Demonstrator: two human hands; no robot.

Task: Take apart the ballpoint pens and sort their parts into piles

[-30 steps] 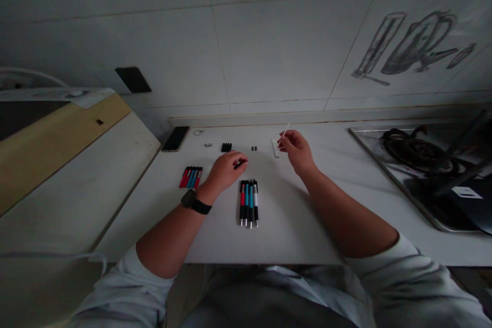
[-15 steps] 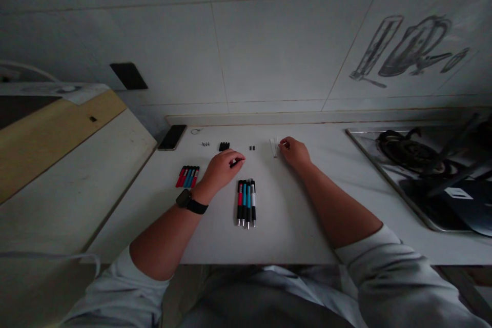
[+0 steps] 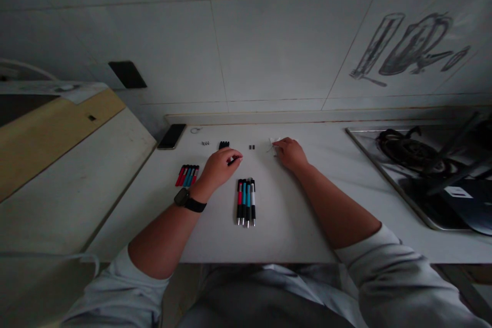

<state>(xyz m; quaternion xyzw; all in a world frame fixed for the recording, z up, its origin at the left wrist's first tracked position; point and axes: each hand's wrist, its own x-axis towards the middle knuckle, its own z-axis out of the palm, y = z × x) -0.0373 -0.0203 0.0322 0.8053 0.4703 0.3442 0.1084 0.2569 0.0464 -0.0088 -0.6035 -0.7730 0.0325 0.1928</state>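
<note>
My left hand (image 3: pixel 221 166), with a watch on its wrist, is closed around a small black pen part (image 3: pixel 232 161), mostly hidden by the fingers. My right hand (image 3: pixel 291 154) pinches a thin whitish pen refill (image 3: pixel 271 148), tilted across the other refills (image 3: pixel 275 140) lying at its fingertips. Between the hands and nearer to me lies a row of pens (image 3: pixel 246 202) in red, blue and white with black ends. Two tiny dark pieces (image 3: pixel 251 147) sit between the hands. Just beyond my left hand are short black pen parts (image 3: pixel 224 144).
Red and blue pen barrels (image 3: pixel 187 176) lie left of my left hand. Farther back are small metal springs or tips (image 3: pixel 205 143), a wire ring (image 3: pixel 196 130) and a phone (image 3: pixel 171 136). A gas stove (image 3: pixel 400 179) borders the white counter (image 3: pixel 292 236) at right.
My right hand has moved slightly left over the thin refills, and one now lies at a slant under its fingertips. My left hand has shifted only a little left, still holding the black part.
</note>
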